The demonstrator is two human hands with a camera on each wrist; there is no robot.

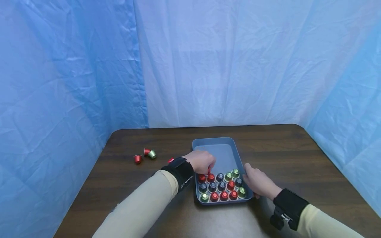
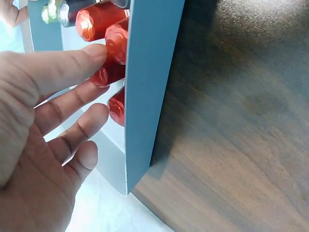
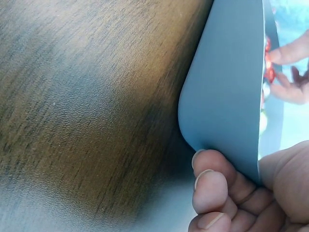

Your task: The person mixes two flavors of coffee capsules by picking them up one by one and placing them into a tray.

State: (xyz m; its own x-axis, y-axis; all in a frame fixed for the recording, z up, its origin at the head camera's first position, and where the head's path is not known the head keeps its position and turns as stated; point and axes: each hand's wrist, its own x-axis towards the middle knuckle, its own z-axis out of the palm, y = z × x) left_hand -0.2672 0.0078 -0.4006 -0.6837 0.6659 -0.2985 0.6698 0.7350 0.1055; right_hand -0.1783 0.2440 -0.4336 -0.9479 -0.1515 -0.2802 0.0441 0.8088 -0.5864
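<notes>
A blue-grey tray [image 1: 218, 141] stands on the table with rows of red, dark blue and green coffee capsules in its near half. Reaching over its left side, my left hand [image 1: 202, 161] pinches a red coffee capsule [image 2: 108, 75] between thumb and fingers, beside other red capsules. Its other fingers are loosely bent in the left wrist view. On the opposite side, my right hand [image 1: 258, 181] grips the tray's wall, thumb over the rim and fingers [image 3: 211, 191] curled at the outside near the bottom edge.
On the table [image 1: 119, 185] to the left lie two red capsules [image 1: 138, 159] and a green capsule [image 1: 152, 154]. One more red capsule [image 1: 171, 160] shows beside the left wrist. Blue-white sheets [image 1: 223, 66] hang behind the table and at its sides.
</notes>
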